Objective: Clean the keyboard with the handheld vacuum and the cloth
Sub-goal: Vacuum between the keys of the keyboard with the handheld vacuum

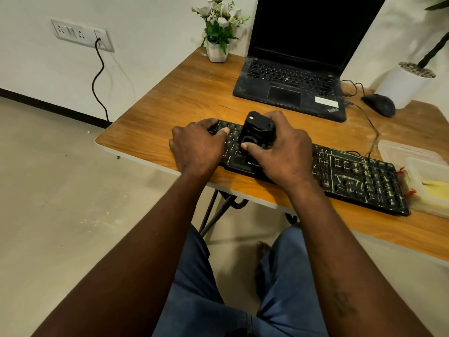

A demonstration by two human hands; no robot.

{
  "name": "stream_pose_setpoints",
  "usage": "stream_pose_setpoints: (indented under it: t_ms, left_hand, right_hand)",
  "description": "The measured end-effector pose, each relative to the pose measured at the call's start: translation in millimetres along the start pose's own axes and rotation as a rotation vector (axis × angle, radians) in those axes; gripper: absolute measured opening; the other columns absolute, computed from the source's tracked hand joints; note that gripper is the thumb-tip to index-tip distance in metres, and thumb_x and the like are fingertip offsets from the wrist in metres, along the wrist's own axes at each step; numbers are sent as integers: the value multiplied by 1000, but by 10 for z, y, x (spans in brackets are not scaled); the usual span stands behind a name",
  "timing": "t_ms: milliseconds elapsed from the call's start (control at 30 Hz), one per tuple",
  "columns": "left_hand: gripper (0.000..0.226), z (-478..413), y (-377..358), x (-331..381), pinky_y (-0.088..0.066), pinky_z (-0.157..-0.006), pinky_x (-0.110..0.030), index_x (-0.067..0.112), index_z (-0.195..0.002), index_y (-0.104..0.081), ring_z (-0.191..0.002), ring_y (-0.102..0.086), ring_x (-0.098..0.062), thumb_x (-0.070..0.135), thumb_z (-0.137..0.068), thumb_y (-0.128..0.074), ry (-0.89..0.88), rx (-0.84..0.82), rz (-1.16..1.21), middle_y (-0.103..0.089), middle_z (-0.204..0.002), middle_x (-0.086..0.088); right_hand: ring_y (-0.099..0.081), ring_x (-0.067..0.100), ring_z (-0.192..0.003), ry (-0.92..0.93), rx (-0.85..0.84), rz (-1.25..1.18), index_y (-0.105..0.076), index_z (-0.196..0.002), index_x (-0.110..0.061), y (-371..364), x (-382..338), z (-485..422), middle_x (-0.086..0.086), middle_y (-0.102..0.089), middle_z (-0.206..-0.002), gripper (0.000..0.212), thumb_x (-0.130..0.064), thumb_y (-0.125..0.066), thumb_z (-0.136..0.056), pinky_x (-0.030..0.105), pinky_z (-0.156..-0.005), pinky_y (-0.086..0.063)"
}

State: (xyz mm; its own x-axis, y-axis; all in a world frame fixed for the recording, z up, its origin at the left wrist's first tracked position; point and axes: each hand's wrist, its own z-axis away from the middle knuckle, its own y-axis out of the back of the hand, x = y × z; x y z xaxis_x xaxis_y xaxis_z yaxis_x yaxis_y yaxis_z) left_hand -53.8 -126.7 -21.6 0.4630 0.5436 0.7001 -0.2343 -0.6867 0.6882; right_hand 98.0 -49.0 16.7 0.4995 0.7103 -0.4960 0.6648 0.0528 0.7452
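Head: right hand (279, 152) (apparently) around vacuum (257, 128)

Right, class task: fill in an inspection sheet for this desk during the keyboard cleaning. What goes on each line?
Surface: wooden table, dusty.
Job's things: keyboard, right half streaked with pale dust; handheld vacuum standing on its left half; cloth not identified.
Clutter: open laptop, mouse, plastic containers.
Hands: left hand grips keyboard's end; right hand grips handheld vacuum.
Cables: thin cables by laptop; black cable into wall socket.
Surroundings: flower pot, white planter.
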Motion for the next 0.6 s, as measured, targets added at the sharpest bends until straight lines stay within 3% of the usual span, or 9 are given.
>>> stream_pose_setpoints:
  t_ms: [200,433,600]
  left_hand:
    - [51,12,-2,5,-38,-99,-44,38,-135,-66,-124,-47,-25,64,-92,-58,-8,15,-6,-72,-124,2]
    - [51,18,-22,3,-36,-100,-44,36,-136,-65,-125,-47,-25,62,-94,-56,-24,24,-19,-71,-127,2]
    - [50,22,-34,5,-36,-100,-43,36,-136,-66,-124,-47,-24,61,-94,-57,-25,18,-7,-71,-126,2]
  right_hand:
    - [-69,12,-89,-19,-75,-26,-59,-124,-29,135,148,29,-6,-74,-107,56,-44,-87,-78,22,-72,-55]
    - [-69,18,-95,-188,18,21,-58,-124,-28,595,538,295,-1,-73,-110,59,-45,-88,-75,36,-79,-59]
    - [-60,7,-84,-134,32,19,-60,-122,-29,339,302,251,-6,-72,-105,55,-44,-87,-77,11,-62,-39]
